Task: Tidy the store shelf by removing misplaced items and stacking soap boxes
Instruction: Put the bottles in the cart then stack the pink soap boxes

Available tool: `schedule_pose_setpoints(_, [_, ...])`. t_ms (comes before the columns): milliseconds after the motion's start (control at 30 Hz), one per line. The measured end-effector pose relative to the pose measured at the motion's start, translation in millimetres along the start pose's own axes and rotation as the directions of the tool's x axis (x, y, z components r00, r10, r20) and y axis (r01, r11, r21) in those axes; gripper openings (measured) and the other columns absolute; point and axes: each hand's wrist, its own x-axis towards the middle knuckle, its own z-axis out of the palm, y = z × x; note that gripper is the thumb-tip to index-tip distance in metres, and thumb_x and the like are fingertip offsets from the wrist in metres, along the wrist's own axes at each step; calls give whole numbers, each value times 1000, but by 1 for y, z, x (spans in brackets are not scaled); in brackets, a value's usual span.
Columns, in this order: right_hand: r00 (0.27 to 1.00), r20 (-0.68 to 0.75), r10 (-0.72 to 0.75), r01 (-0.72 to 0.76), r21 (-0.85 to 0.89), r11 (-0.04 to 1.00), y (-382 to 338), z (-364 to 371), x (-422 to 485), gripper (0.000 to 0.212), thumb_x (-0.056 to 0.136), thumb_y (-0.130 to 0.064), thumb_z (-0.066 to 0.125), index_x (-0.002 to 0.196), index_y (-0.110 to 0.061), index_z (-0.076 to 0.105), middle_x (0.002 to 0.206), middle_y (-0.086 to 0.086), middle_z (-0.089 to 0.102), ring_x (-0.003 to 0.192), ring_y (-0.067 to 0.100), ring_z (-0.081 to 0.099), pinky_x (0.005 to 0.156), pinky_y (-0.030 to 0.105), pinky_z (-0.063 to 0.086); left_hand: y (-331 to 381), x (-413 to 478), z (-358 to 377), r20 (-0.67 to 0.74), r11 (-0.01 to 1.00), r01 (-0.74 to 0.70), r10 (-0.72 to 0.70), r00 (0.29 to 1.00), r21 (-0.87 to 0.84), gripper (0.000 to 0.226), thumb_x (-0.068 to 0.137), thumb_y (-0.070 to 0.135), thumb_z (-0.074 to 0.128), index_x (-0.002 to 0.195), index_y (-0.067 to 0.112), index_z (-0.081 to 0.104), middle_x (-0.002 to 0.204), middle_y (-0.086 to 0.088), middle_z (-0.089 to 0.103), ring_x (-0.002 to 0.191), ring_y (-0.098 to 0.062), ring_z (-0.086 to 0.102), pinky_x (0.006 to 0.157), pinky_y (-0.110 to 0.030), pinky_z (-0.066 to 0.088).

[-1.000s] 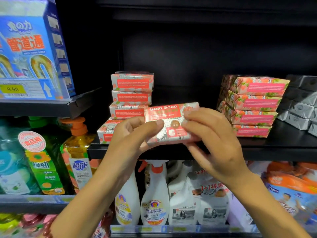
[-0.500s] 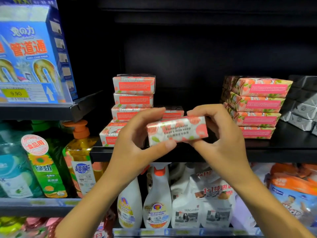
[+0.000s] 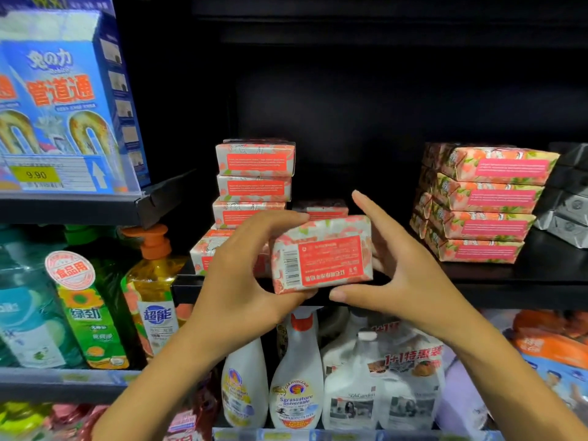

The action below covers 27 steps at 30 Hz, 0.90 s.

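I hold a goat soap box in front of the black shelf, its back label with barcode facing me, upside down. My left hand grips its left end, thumb under and fingers over the top. My right hand touches its right end with fingers spread and fairly straight, thumb below. Behind stands a stack of matching orange-label soap boxes, with one more box beside it. A second stack of pink-label soap boxes sits at the right.
Grey wrapped boxes lie at the far right of the shelf. A blue drain-cleaner box stands on the upper left shelf. Dish soap bottles and spray bottles fill the lower shelves.
The soap box has been turned over in my hands: from front face, to its long side, to the back label now. My right hand's fingers have loosened and spread.
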Motion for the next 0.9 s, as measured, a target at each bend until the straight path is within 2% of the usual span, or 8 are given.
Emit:
schedule_pose_setpoints(133, [995, -79, -61, 68, 83, 994, -6, 0, 5, 64, 63, -25, 75, 123, -26, 52, 107, -21, 64, 101, 1, 62, 79, 15, 50, -4, 2, 5, 3, 985, -133, 133, 991, 108, 51, 78, 27, 71, 123, 19, 48, 128, 10, 51, 125, -8, 47, 103, -22, 37])
schedule_pose_setpoints(233, [983, -129, -129, 145, 126, 981, -10, 0, 5, 47, 64, -14, 79, 106, -17, 59, 100, -12, 66, 97, 9, 65, 75, 18, 52, -6, 2, 5, -12, 987, -108, 110, 994, 117, 64, 76, 30, 72, 131, 19, 41, 135, 8, 45, 130, -9, 42, 106, -25, 37])
schedule_pose_setpoints(333, [958, -204, -203, 231, 122, 965, -9, 3, 4, 45, 65, -8, 79, 104, -18, 58, 100, -10, 65, 98, 11, 64, 76, 19, 52, -3, 0, -3, -57, 993, 93, -98, 994, -73, 84, 66, 51, 77, 137, 25, 40, 135, 14, 48, 127, -12, 48, 98, -28, 45])
schedule_pose_setpoints(400, [932, -249, -263, 288, 67, 955, -9, 8, 4, 45, 66, -5, 77, 102, -22, 58, 101, -11, 64, 100, 11, 62, 78, 19, 51, 2, -1, -7, -50, 947, 234, -250, 967, -221, 82, 62, 67, 71, 130, 29, 47, 125, 16, 58, 117, -10, 56, 91, -27, 49])
schedule_pose_setpoints(467, [905, -278, -322, 336, 6, 942, -8, 16, 5, 45, 67, -4, 78, 101, -25, 58, 102, -12, 63, 100, 11, 62, 81, 20, 50, 5, -1, -9, -9, 900, 315, -333, 943, -302, 73, 58, 65, 73, 120, 29, 55, 113, 17, 66, 106, -5, 63, 83, -19, 51])
schedule_pose_setpoints(533, [881, -284, -379, 387, -30, 921, -6, 23, 6, 40, 71, -4, 77, 100, -25, 59, 105, -12, 63, 103, 12, 61, 83, 22, 50, 5, -2, -10, 10, 877, 338, -356, 934, -343, 62, 57, 49, 75, 113, 27, 59, 106, 18, 69, 98, -2, 66, 77, -14, 50])
schedule_pose_setpoints(700, [857, -237, -457, 440, -121, 890, 1, 35, 12, 36, 76, -6, 63, 104, -24, 51, 112, -13, 58, 114, 12, 55, 92, 23, 46, -1, -4, -18, -45, 851, 301, -353, 935, -430, 66, 51, 29, 81, 113, 19, 61, 108, 7, 70, 100, -12, 67, 77, -21, 54])
schedule_pose_setpoints(900, [904, -183, -387, 330, -277, 902, 18, 31, 15, 45, 81, -22, 68, 122, -18, 51, 124, -10, 54, 121, 10, 50, 99, 23, 42, -9, -9, -37, -227, 925, 228, -303, 926, -304, 71, 52, 30, 84, 117, 15, 59, 113, -1, 67, 107, -15, 64, 84, -26, 54])
